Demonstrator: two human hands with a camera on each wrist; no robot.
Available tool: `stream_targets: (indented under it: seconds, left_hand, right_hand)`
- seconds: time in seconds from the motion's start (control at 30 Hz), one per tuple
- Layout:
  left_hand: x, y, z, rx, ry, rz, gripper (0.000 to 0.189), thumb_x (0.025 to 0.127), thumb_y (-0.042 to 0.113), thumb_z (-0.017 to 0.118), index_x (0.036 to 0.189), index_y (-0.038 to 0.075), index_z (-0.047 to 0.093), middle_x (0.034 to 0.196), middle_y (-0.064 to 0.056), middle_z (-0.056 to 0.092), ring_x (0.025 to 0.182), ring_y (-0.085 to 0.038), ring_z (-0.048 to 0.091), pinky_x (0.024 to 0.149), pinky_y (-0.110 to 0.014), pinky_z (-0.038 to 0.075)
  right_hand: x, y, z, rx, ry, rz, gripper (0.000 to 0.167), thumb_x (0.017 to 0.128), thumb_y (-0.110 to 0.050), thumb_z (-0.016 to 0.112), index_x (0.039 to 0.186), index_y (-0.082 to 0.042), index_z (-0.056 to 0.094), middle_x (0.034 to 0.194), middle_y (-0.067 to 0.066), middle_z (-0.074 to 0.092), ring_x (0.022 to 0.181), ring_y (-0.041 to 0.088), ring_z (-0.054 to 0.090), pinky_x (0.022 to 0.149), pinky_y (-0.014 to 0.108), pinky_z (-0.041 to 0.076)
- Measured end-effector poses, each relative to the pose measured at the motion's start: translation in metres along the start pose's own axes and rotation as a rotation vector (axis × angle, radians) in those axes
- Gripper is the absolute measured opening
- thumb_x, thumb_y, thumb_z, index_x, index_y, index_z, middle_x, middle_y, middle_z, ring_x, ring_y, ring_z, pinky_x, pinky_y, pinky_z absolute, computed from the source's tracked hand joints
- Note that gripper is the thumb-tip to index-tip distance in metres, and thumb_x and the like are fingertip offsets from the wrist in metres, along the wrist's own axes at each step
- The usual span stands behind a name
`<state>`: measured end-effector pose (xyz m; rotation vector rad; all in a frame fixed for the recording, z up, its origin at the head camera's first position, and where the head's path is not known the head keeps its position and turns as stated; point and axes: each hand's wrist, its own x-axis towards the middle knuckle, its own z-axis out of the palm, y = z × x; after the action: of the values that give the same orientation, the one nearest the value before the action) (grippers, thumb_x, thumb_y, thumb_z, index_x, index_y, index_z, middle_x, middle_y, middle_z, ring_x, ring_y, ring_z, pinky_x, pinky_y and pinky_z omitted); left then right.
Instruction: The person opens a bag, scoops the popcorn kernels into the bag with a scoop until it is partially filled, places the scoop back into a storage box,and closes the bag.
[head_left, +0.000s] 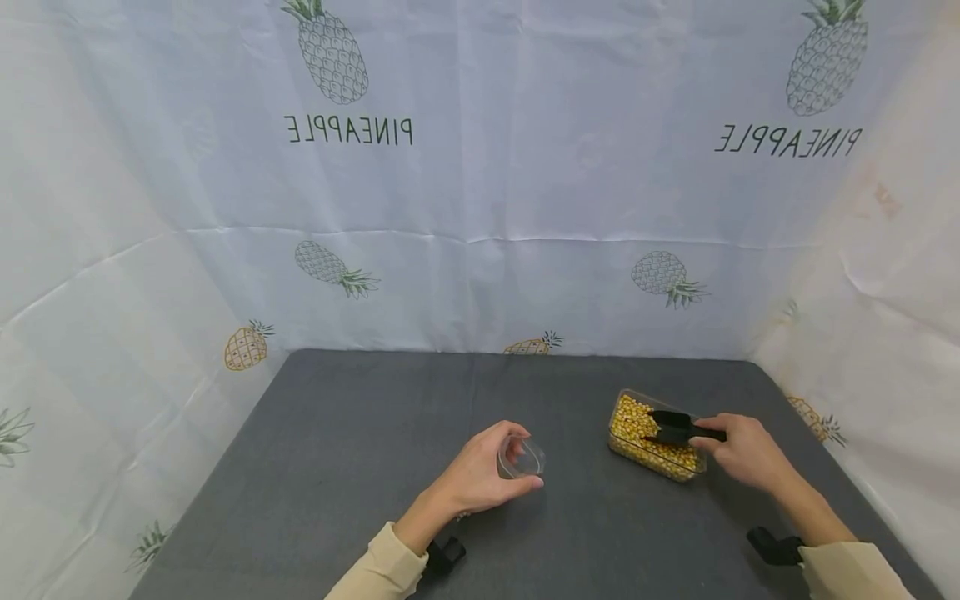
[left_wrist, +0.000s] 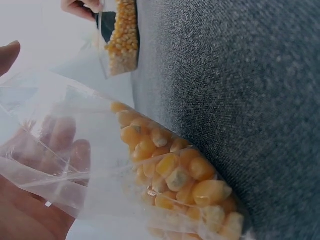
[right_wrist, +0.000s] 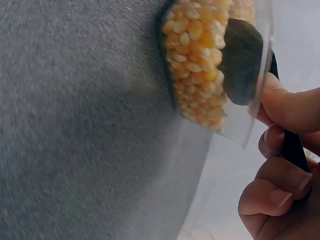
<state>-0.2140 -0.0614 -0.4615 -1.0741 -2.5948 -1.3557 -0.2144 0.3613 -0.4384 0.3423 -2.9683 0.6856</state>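
Note:
My left hand (head_left: 483, 471) holds a clear plastic bag (head_left: 530, 457) by its mouth, fingers on one side and thumb on the other, so the top is spread round. Corn kernels fill the bottom of this bag (left_wrist: 172, 175) in the left wrist view, close over the table, and the fingers show through the film. To the right, my right hand (head_left: 750, 450) grips the handle of a black scoop (head_left: 673, 427). The scoop's head lies in the yellow corn kernels (head_left: 632, 421) inside a clear rectangular container (right_wrist: 240, 127), partly hidden behind its wall in the right wrist view.
A dark grey table (head_left: 360, 442) lies under everything. White curtains (head_left: 480, 183) printed with pineapples hang behind it and along both sides. The container stands near the table's right edge, with the bag left of it.

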Motion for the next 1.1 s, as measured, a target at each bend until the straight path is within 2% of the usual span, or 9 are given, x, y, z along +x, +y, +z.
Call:
stream_targets:
  seconds: [0.1, 0.23, 0.33, 0.4, 0.47, 0.57, 0.87, 1.0, 1.1]
  left_hand:
    - [0.0, 0.0, -0.001, -0.002, -0.004, -0.006, 0.053, 0.089, 0.041, 0.078, 0.129, 0.012, 0.058, 0.105, -0.009, 0.064, 0.084, -0.003, 0.053, 0.075, -0.024, 0.049]
    - [-0.001, 0.0, 0.0, 0.001, -0.008, -0.005, 0.053, 0.09, 0.041, 0.077, 0.129, 0.012, 0.058, 0.105, -0.009, 0.064, 0.084, -0.003, 0.053, 0.076, -0.024, 0.049]
    - [-0.001, 0.0, 0.0, 0.003, -0.005, -0.002, 0.054, 0.09, 0.04, 0.077, 0.129, 0.008, 0.058, 0.105, -0.009, 0.064, 0.084, -0.003, 0.053, 0.076, -0.024, 0.049]
    - [-0.002, 0.0, 0.0, 0.004, -0.004, -0.001, 0.056, 0.091, 0.04, 0.077, 0.13, 0.005, 0.058, 0.105, -0.009, 0.064, 0.084, -0.003, 0.053, 0.075, -0.024, 0.049]
    - [-0.002, 0.0, 0.0, 0.007, -0.003, -0.001, 0.056, 0.091, 0.04, 0.077, 0.13, 0.004, 0.057, 0.105, -0.009, 0.064, 0.084, -0.003, 0.053, 0.076, -0.024, 0.049]
    - [-0.002, 0.0, -0.001, 0.01, 0.002, 0.002, 0.056, 0.091, 0.04, 0.077, 0.13, 0.005, 0.057, 0.105, -0.009, 0.064, 0.084, -0.003, 0.054, 0.076, -0.025, 0.049]
    - [-0.002, 0.0, -0.001, 0.025, 0.018, 0.003, 0.054, 0.09, 0.04, 0.077, 0.129, 0.009, 0.058, 0.104, -0.006, 0.064, 0.085, -0.004, 0.054, 0.076, -0.025, 0.049]
    - [-0.002, 0.0, 0.0, 0.026, 0.027, -0.002, 0.052, 0.09, 0.04, 0.078, 0.129, 0.012, 0.057, 0.105, -0.007, 0.064, 0.085, -0.004, 0.054, 0.076, -0.025, 0.049]
    - [-0.002, 0.0, 0.0, 0.023, 0.028, -0.011, 0.053, 0.09, 0.04, 0.078, 0.129, 0.009, 0.058, 0.105, -0.008, 0.064, 0.085, -0.004, 0.054, 0.076, -0.025, 0.049]
  right_hand:
    - [0.001, -0.001, 0.005, 0.004, 0.012, -0.015, 0.034, 0.094, -0.013, 0.071, 0.118, 0.011, 0.069, 0.115, 0.033, 0.065, 0.096, 0.045, 0.065, 0.068, 0.047, 0.051]
    - [0.001, -0.001, 0.009, 0.01, 0.022, -0.008, 0.033, 0.095, -0.012, 0.071, 0.118, 0.011, 0.069, 0.115, 0.033, 0.066, 0.088, 0.038, 0.066, 0.066, 0.045, 0.048]
    - [0.0, 0.0, 0.013, 0.025, 0.036, 0.006, 0.033, 0.096, -0.014, 0.07, 0.119, 0.01, 0.069, 0.115, 0.033, 0.065, 0.088, 0.039, 0.066, 0.068, 0.048, 0.049]
    - [-0.001, 0.001, 0.015, 0.037, 0.043, 0.025, 0.036, 0.098, -0.018, 0.069, 0.121, 0.01, 0.068, 0.12, 0.036, 0.062, 0.097, 0.047, 0.063, 0.076, 0.057, 0.051]
    - [-0.003, 0.002, 0.016, 0.052, 0.05, 0.054, 0.04, 0.099, -0.022, 0.068, 0.123, 0.01, 0.067, 0.127, 0.04, 0.056, 0.112, 0.057, 0.055, 0.084, 0.065, 0.048]
    - [-0.006, 0.005, 0.017, 0.072, 0.052, 0.091, 0.044, 0.101, -0.027, 0.066, 0.126, 0.01, 0.065, 0.134, 0.044, 0.049, 0.121, 0.062, 0.047, 0.089, 0.07, 0.043]
    - [-0.014, 0.012, 0.017, 0.138, 0.038, 0.121, 0.049, 0.102, -0.031, 0.063, 0.13, 0.01, 0.063, 0.132, 0.039, 0.054, 0.118, 0.06, 0.05, 0.084, 0.064, 0.049]
    - [-0.017, 0.013, 0.017, 0.183, 0.021, 0.147, 0.054, 0.103, -0.034, 0.062, 0.133, 0.01, 0.06, 0.136, 0.04, 0.051, 0.122, 0.061, 0.047, 0.085, 0.065, 0.049]
    - [-0.019, 0.014, 0.017, 0.215, 0.014, 0.175, 0.057, 0.103, -0.037, 0.062, 0.136, 0.01, 0.058, 0.139, 0.04, 0.048, 0.124, 0.062, 0.044, 0.087, 0.065, 0.048]
